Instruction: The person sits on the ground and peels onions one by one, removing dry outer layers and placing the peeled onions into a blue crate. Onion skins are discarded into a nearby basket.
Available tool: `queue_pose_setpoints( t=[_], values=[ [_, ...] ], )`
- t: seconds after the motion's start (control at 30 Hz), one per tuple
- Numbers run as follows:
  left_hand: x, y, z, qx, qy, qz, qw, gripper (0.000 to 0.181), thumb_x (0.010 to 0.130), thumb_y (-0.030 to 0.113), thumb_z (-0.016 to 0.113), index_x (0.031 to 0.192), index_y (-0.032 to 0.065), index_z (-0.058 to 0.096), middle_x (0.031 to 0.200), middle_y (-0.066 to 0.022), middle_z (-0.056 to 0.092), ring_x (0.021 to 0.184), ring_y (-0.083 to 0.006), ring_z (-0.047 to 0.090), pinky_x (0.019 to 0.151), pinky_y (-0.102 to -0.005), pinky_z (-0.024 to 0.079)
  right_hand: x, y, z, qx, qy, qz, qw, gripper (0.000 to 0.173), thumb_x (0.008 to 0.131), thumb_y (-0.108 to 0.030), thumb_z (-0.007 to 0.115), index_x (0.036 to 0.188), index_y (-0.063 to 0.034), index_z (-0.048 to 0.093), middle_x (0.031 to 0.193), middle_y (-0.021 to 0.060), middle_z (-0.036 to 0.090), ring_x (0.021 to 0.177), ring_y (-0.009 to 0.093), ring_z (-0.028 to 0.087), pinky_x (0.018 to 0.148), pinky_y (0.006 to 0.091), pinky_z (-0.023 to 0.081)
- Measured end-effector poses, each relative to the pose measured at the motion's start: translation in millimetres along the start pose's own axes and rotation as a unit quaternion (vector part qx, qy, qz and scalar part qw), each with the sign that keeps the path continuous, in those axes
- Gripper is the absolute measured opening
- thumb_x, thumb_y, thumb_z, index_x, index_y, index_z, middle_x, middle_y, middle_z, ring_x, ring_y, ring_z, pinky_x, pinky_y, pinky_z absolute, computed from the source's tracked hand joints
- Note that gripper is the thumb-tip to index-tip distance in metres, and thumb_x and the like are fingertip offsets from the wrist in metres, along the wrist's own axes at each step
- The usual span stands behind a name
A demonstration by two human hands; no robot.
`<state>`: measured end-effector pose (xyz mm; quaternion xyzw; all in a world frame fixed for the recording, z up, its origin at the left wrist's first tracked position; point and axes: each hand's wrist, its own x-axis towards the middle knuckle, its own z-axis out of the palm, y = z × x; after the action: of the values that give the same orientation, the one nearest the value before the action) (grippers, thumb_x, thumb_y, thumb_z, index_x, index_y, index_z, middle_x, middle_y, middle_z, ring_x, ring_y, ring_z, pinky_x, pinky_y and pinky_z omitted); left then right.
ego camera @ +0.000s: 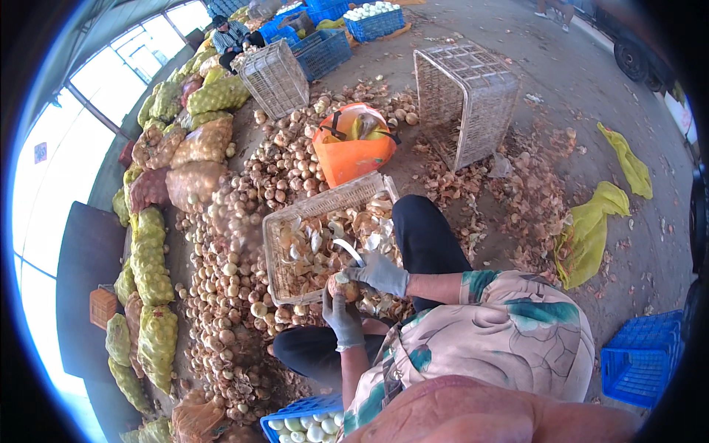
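Note:
Both of my hands wear grey gloves and meet over a plastic crate (271, 260) of onion skins. An onion (344, 288) with brownish skin sits in my left hand (342, 321), its fingers around the lower side. My right hand (382, 274) grips a knife (349, 251) with a pale curved blade pointing up and away, and its fingertips touch the top of the onion. Loose unpeeled onions (227, 288) lie heaped on the floor to the left. Beside my left forearm, a blue crate (288, 411) holds peeled white onions (314, 432).
An orange bag (354, 158) stands beyond the skin crate. A tipped crate (487, 105) lies at the upper right. Filled mesh sacks (152, 277) line the left. Yellow sacks (590, 232) and blue crates (637, 360) lie right. Another person (230, 41) sits at the far upper left.

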<state>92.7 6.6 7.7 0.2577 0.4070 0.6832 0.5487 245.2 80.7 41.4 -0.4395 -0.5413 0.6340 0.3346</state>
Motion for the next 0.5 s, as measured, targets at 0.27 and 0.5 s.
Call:
queue_pose_setpoints(
  t=[0.27, 0.5],
  values=[
    [10, -12, -1, 0.158, 0.010, 0.032, 0.987, 0.051, 0.098, 0.026, 0.071, 0.133, -0.0082, 0.060, 0.128, -0.0158, 0.064, 0.115, -0.0207, 0.061, 0.102, -0.0350, 0.049, 22, 27, -14, 0.080, 0.062, 0.003, 0.995, 0.028, 0.093, -0.021, 0.071, 0.084, 0.0054, 0.071, 0.063, 0.0094, 0.066, 0.048, 0.013, 0.060, 0.045, 0.0299, 0.047],
    [7, -25, -8, 0.198, 0.012, 0.090, 0.976, 0.067, 0.080, 0.007, 0.085, 0.139, -0.0053, 0.055, 0.133, -0.0144, 0.062, 0.118, -0.0248, 0.061, 0.103, -0.0381, 0.050, 38, 38, -5, -0.249, 0.129, -0.280, 0.918, 0.037, 0.097, -0.030, 0.066, 0.111, 0.0036, 0.067, 0.088, 0.0255, 0.070, 0.081, 0.033, 0.069, 0.076, 0.0447, 0.053]
  ],
)
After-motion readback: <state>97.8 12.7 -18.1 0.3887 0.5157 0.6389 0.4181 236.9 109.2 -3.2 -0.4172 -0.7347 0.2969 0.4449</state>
